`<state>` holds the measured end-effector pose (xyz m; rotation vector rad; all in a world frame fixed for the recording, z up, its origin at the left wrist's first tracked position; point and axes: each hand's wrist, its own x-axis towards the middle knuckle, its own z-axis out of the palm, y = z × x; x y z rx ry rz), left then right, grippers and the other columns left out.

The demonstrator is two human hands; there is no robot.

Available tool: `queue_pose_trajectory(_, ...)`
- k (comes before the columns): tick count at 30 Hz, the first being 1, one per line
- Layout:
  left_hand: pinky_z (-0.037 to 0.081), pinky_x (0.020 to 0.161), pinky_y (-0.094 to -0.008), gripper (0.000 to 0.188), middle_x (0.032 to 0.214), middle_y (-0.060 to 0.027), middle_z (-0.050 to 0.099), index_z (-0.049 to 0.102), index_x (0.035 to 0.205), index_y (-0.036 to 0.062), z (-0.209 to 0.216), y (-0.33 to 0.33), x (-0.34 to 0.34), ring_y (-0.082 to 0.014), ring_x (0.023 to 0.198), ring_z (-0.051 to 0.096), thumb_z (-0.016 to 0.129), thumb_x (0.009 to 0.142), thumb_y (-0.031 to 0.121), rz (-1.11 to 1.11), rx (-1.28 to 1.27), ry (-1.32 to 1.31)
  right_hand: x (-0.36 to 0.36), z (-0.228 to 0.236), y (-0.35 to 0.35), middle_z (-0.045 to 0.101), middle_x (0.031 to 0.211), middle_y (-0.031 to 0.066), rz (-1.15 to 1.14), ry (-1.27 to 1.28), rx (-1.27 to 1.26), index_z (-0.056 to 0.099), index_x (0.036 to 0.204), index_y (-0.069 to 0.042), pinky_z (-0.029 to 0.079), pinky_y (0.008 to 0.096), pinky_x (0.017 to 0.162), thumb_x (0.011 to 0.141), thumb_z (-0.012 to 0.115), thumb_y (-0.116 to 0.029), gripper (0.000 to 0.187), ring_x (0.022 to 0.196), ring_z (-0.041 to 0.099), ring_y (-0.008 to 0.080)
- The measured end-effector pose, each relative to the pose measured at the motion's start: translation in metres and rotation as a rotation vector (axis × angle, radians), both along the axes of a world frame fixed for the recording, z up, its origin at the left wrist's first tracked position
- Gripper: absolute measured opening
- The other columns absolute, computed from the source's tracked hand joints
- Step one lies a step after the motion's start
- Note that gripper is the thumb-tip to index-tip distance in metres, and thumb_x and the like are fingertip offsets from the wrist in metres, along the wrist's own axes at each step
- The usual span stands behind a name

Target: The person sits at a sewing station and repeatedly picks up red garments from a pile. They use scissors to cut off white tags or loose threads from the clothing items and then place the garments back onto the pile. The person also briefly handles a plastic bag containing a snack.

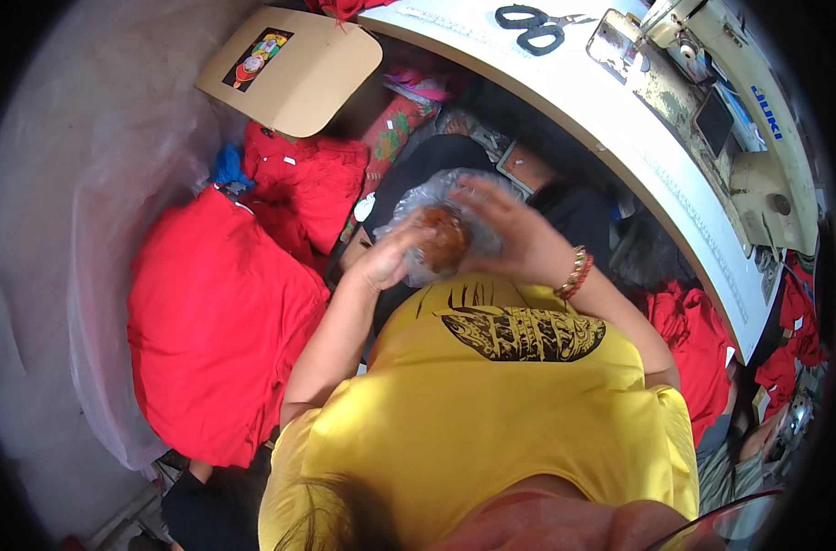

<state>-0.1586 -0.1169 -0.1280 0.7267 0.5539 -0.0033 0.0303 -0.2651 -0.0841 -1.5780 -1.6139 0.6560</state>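
In front of my yellow shirt, over my lap, my left hand (395, 257) is closed round the side of a clear plastic bag (416, 199). A round, shiny brown thing (444, 241), bun-like in look, sits in the crumpled bag. My right hand (514, 225) is just to the right of it, fingers stretched out and apart, smeared by motion. It seems to hold nothing; whether it touches the bag's edge I cannot tell. A red and gold bracelet (577, 273) circles my right wrist.
A large red cloth bundle (220, 331) lies at my left, with more red cloth (689, 340) at right. A tan board (312, 69) juts out at upper left. The white table (611, 129) carries black-handled scissors (539, 26), a phone (715, 121) and a sewing machine (758, 101).
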Motion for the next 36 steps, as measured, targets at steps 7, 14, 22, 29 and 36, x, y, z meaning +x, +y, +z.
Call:
queue_pose_trajectory(7, 0.050, 0.090, -0.0356, 0.052, 0.111, -0.0160, 0.065, 0.044, 0.137, 0.0024, 0.049, -0.002, -0.010, -0.0223, 0.101, 0.064, 0.060, 0.094, 0.026, -0.443, 0.805, 0.299, -0.007, -0.045, -0.003, 0.050, 0.132, 0.0113, 0.052, 0.464, -0.240, 0.041, 0.136, -0.005, 0.040, 0.0316, 0.102, 0.067, 0.077, -0.010, 0.078, 0.122, 0.050, 0.0218)
queue_pose_trajectory(14, 0.038, 0.104, -0.0392, 0.106, 0.138, -0.0244, 0.043, 0.028, 0.144, 0.0011, 0.043, -0.013, 0.011, -0.0324, 0.128, 0.045, 0.088, 0.058, 0.019, -0.198, 1.410, -0.049, -0.004, -0.039, -0.012, 0.039, 0.143, 0.0096, 0.148, 1.629, -0.279, 0.026, 0.146, -0.005, 0.037, 0.0369, 0.107, 0.075, 0.073, -0.002, 0.085, 0.130, 0.041, 0.0203)
queue_pose_trajectory(22, 0.043, 0.095, -0.0339, 0.038, 0.124, -0.0154, 0.055, 0.061, 0.115, 0.0037, -0.014, -0.023, 0.009, -0.0209, 0.112, 0.054, 0.060, 0.078, 0.003, -0.503, 1.373, 0.024, 0.052, -0.055, -0.073, 0.035, 0.146, 0.0162, -0.038, 1.599, -0.292, 0.023, 0.148, -0.014, 0.048, 0.0556, 0.094, 0.078, 0.075, -0.021, 0.087, 0.133, 0.038, 0.0353)
queue_pose_trajectory(29, 0.051, 0.067, -0.0328, 0.022, 0.084, -0.0071, 0.062, 0.061, 0.093, 0.0021, -0.049, 0.135, -0.003, -0.0197, 0.073, 0.059, 0.046, 0.079, -0.004, 1.108, 0.651, 0.371, 0.065, -0.067, -0.101, 0.039, 0.143, 0.0173, -0.164, 1.573, -0.194, 0.024, 0.147, -0.014, 0.050, 0.0516, 0.094, 0.080, 0.076, -0.026, 0.086, 0.124, 0.048, 0.0384)
queue_pose_trajectory(36, 0.050, 0.084, -0.0407, 0.040, 0.111, -0.0158, 0.065, 0.061, 0.114, 0.0014, -0.058, 0.354, -0.006, -0.0303, 0.095, 0.063, 0.054, 0.089, 0.032, 1.372, 0.948, 0.356, 0.060, -0.041, -0.034, 0.048, 0.137, 0.0177, -0.047, 1.782, -0.165, 0.034, 0.143, -0.009, 0.041, 0.0541, 0.100, 0.079, 0.073, -0.046, 0.084, 0.129, 0.043, 0.0413)
